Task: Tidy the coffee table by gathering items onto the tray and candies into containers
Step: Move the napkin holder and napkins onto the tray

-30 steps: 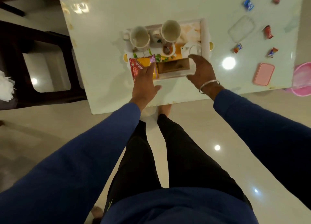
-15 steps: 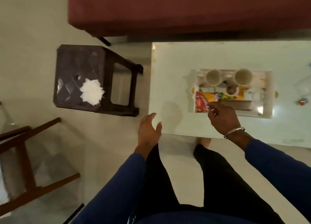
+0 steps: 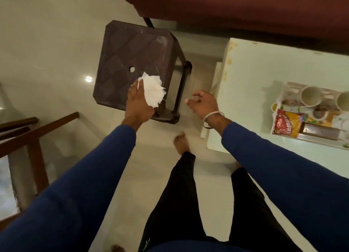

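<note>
The left hand (image 3: 138, 102) lies on the stack of white napkins (image 3: 154, 90) on the dark plastic stool (image 3: 136, 59), at about 11 o'clock from the person's feet; its fingers (image 3: 133, 87) seem to close over the stack's left edge, though the grip itself is hidden under the palm. The right hand (image 3: 204, 105) hangs in the air between the stool and the table (image 3: 264, 66), fingers loosely curled and holding nothing, a metal bangle (image 3: 212, 116) on the wrist. At 3 o'clock, on the table, the tray (image 3: 283, 89) carries two pale mugs (image 3: 310, 95), a red and yellow snack packet (image 3: 288, 125) at its near left corner and a brown box (image 3: 321, 131) just beside the packet. A dark red sofa (image 3: 245, 7) spans 12 to 2 o'clock
</note>
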